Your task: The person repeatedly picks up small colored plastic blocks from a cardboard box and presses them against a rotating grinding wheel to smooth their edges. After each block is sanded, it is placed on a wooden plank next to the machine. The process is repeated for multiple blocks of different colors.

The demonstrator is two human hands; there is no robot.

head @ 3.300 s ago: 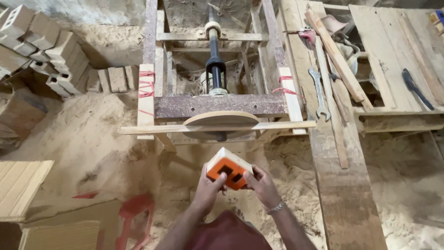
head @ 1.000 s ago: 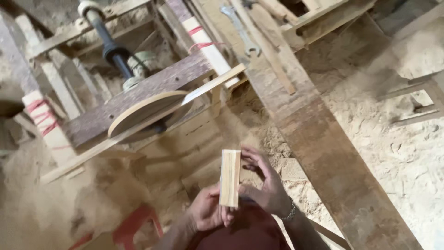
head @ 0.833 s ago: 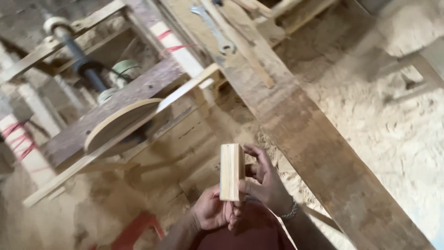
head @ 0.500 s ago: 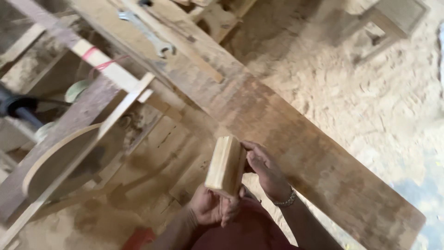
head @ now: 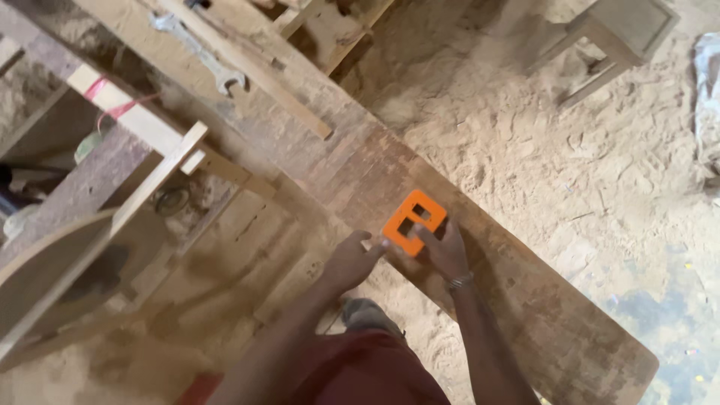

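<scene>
Here both hands steady the orange block (head: 415, 223) flat on the long plank (head: 525, 315): left hand (head: 351, 259) fingertips pinch its near corner, right hand (head: 447, 251) presses its edge, keeping it from sliding

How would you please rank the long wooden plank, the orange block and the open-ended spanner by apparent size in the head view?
1. Long wooden plank, by far the largest.
2 and 3. Orange block and open-ended spanner look similar; the spanner lies farther away, so I would not rank them.
</scene>
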